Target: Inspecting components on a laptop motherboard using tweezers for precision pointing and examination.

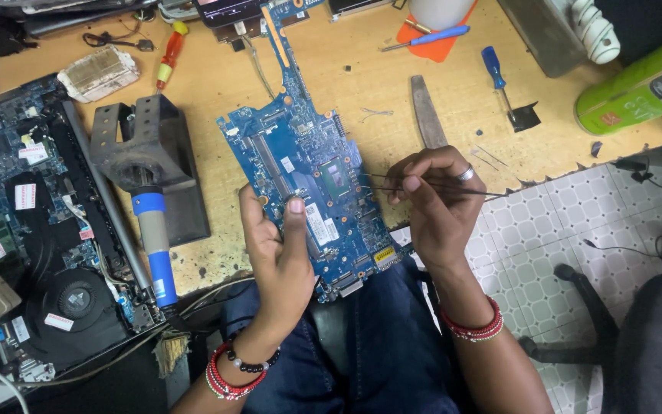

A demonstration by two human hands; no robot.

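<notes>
Right hand [440, 201]: fingertips pinched together on thin tweezers [392, 182], tips aimed left at the chip area mid-board. Left hand [279, 247]: thumb on top, fingers under, clamped on the lower-left edge of the blue laptop motherboard [304, 161]. Board sits half on the wooden bench [216, 84], lower end overhanging the lap. Progress, my read: board is already out of the chassis, bare, probing in hand; no part visibly lifted between the tips. Around: soldering iron in its stand [151, 199] left, opened laptop chassis with fan [40, 253] far left, blue screwdriver [496, 73] upper right.
</notes>
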